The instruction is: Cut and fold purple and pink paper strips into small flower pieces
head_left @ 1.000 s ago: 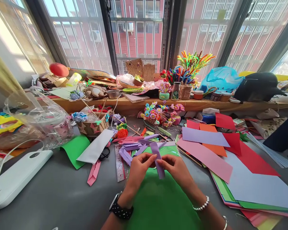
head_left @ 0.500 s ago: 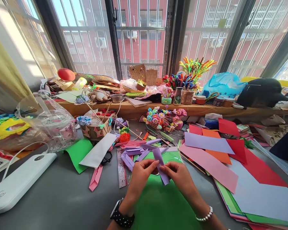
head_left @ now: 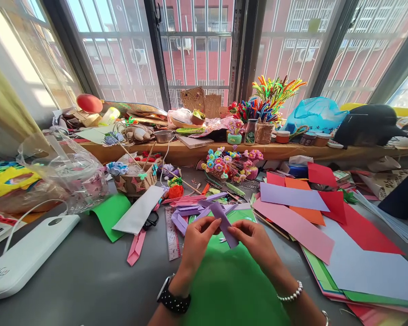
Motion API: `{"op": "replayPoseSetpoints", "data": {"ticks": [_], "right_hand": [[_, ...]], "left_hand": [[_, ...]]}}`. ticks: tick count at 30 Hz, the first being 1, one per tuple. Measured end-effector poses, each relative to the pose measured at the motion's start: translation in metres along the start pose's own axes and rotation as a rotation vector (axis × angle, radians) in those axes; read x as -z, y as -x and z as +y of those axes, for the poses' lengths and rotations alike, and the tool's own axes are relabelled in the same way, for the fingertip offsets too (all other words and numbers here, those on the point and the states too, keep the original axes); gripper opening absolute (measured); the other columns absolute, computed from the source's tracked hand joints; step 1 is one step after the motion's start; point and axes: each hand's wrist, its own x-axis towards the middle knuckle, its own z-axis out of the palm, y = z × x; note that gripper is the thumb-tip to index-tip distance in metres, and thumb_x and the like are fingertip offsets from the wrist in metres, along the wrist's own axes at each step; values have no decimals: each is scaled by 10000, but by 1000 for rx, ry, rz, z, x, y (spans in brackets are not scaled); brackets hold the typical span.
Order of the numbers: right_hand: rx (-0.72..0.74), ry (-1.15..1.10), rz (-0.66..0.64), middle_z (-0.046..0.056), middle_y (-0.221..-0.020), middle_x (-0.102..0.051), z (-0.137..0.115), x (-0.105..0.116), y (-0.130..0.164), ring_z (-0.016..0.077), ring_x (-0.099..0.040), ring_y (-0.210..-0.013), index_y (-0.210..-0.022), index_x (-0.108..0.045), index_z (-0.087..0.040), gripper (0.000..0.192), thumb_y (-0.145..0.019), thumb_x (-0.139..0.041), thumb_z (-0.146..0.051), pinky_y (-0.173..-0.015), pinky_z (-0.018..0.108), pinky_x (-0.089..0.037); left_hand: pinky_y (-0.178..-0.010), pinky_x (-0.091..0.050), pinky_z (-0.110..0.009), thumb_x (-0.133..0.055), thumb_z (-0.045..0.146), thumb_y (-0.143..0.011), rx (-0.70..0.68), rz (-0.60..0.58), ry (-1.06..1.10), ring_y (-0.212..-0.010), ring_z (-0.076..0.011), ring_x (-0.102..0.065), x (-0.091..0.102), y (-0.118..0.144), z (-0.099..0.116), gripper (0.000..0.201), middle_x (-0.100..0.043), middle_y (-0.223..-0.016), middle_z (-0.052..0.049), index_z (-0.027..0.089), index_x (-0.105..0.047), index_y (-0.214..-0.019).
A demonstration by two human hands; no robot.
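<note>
Reaching forward over the grey table [head_left: 81,280], both forearms come up from the bottom edge and meet near the middle, wrists angled inward so the two hands face each other. The left hand [head_left: 196,240], with a black watch [head_left: 172,299] on its wrist, has its fingers curled narrow, thumb and forefinger pinched on the upper part of a purple paper strip [head_left: 224,224]. The right hand [head_left: 255,242], a pearl bracelet [head_left: 290,294] on its wrist, is likewise closed to a tight pinch on the strip's lower end, the other fingers tucked under. The strip is held just above a green sheet [head_left: 231,285] that lies flat under both hands; it slants from upper left to lower right, and a crease along its length gives it a folded, doubled look. Its colour is a soft lilac, matte, with straight cut edges. Just beyond the hands lies a loose cluster of more purple strips [head_left: 187,213], some folded, beside a clear ruler [head_left: 172,235] and a pink folded strip [head_left: 135,246]. To the right, well apart from the hands, lies a spread of coloured sheets [head_left: 302,213] in pink, lilac, orange and red. A white power bank [head_left: 23,258] with a cable sits at the left, and a bunch of small paper flowers [head_left: 229,163] stands near the wooden sill.
</note>
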Motion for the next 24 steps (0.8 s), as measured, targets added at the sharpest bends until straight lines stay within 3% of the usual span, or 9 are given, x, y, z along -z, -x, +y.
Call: {"op": "replayPoseSetpoints", "data": {"ticks": [3, 5, 8, 10, 13, 17, 24], "right_hand": [[60, 154, 12, 15, -602, -620, 1, 5, -1, 156, -548, -558, -668, -627, -166, 196, -728, -555, -339, -512, 245, -398], [139, 320, 54, 25, -631, -629, 2, 7, -1, 167, -558, -586, -679, -628, -172, 161, -748, -543, -290, -546, 259, -407], [297, 600, 93, 36, -667, -630, 4, 9, 0, 179, -562, -629, -698, -633, -184, 135, -771, -526, -223, -576, 270, -405], [410, 762, 108, 41, -669, -620, 6, 8, 0, 178, -558, -633, -699, -633, -185, 144, -782, -515, -192, -565, 264, -396], [574, 922, 127, 41, -641, -598, 10, 5, 1, 169, -544, -603, -699, -631, -176, 173, -804, -494, -176, -543, 255, -383], [683, 971, 146, 37, -623, -585, 11, 4, 2, 160, -534, -594, -713, -627, -171, 233, -846, -441, -214, -547, 251, -381], [718, 989, 217, 43, -640, -602, 7, 6, 1, 160, -541, -609, -697, -618, -169, 301, -873, -383, -236, -567, 258, -386]], "left_hand": [[-655, -488, -276, -615, 377, -667, -13, -22, -50, -683, -180, -607, 4, -2, 2, 255, -645, -704, -34, 140, -640, -757], [-717, -483, -308, -623, 372, -665, -116, 40, -174, -783, -202, -606, 8, -3, 4, 316, -650, -832, -51, 167, -618, -906], [-882, -395, -389, -647, 328, -662, -444, 134, -510, -978, -232, -539, 13, -4, 4, 403, -615, -1023, -61, 238, -573, -1048], [-962, -294, -449, -632, 284, -690, -680, 81, -714, -1011, -233, -519, 12, -4, 2, 311, -636, -1003, -40, 269, -605, -1000], [-995, -220, -492, -547, 204, -767, -907, -38, -854, -856, -185, -585, 8, -2, -3, 152, -678, -802, 5, 260, -645, -869], [-971, -284, -454, -475, 142, -805, -971, -29, -939, -671, -124, -594, 4, 0, -6, 187, -658, -684, 22, 226, -642, -809], [-947, -320, -424, -507, 157, -788, -997, 59, -977, -663, -122, -597, 5, 0, -3, 139, -661, -677, 25, 215, -631, -766]]}}
